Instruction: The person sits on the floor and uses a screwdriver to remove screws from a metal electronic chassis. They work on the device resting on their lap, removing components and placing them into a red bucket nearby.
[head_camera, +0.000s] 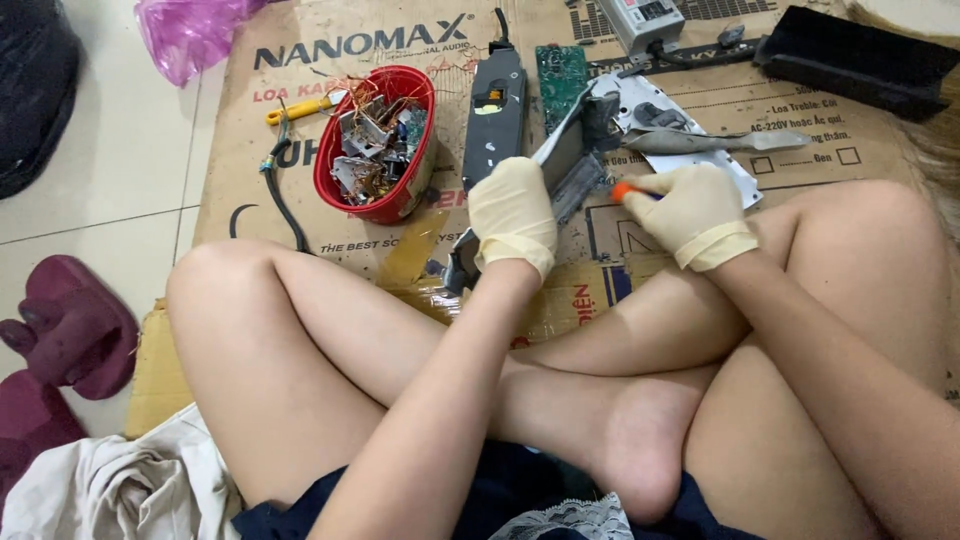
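I sit cross-legged on flattened cardboard (300, 215). My left hand (513, 212), in a cream rubber glove, is closed around a grey metal device casing (572, 165) tilted on edge. My right hand (692, 215), also gloved, grips a tool with an orange handle (622, 190) whose tip is pressed against the casing's side. The tool's shaft is hidden behind the casing and my fingers.
A red bowl (418, 95) of scrap metal and copper wire sits left of the casing. A yellow-handled screwdriver (298, 109), a black cable (283, 195), a long black panel (495, 110), a green circuit board (558, 75), metal plates (715, 141) and a black tray (860, 55) lie around. Maroon slippers (70, 325) rest on the tiles.
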